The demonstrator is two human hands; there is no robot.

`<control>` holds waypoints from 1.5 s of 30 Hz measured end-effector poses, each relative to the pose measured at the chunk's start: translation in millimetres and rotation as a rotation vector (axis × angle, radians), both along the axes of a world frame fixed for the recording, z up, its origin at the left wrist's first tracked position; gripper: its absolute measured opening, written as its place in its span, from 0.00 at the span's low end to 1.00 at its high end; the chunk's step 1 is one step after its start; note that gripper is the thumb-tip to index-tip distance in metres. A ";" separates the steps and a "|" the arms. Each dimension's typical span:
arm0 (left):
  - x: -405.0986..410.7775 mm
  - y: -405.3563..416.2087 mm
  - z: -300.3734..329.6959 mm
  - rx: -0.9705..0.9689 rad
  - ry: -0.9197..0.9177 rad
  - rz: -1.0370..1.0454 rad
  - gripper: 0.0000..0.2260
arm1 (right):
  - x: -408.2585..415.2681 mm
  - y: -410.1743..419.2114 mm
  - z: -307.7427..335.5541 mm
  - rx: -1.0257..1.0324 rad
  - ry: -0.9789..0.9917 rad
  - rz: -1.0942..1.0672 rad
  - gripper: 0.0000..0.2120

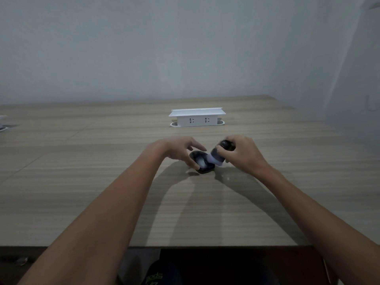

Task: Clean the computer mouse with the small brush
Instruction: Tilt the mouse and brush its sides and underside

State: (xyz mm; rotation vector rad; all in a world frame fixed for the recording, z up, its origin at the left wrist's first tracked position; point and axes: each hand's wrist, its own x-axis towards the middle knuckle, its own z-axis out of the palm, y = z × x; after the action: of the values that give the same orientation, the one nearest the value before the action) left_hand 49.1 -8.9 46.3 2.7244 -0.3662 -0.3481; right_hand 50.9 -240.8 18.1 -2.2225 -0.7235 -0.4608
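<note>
A black computer mouse [202, 163] lies on the wooden table [102, 182], a little past its middle. My left hand [181, 150] steadies it from the left side, with the thumb against its near left edge and the fingers spread above it. My right hand [242, 154] is closed around the dark handle of a small brush [218, 156]. The brush is tilted, and its pale bristles rest on the right top of the mouse. The image is slightly blurred there.
A white pop-up socket box [197, 117] stands raised from the table behind the hands. A white object [3, 123] shows at the far left edge. A grey wall runs behind the table, and the near table edge is just above my lap.
</note>
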 end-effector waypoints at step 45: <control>16.7 9.3 -25.0 0.046 -0.080 -0.040 0.27 | 4.8 -0.4 9.8 -0.155 0.046 0.051 0.06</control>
State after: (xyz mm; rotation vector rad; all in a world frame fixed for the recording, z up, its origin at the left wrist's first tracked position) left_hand 65.9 0.4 21.3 2.7858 -0.4403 -0.2616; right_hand 55.7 -241.2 27.9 -2.3441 -0.8139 -0.3373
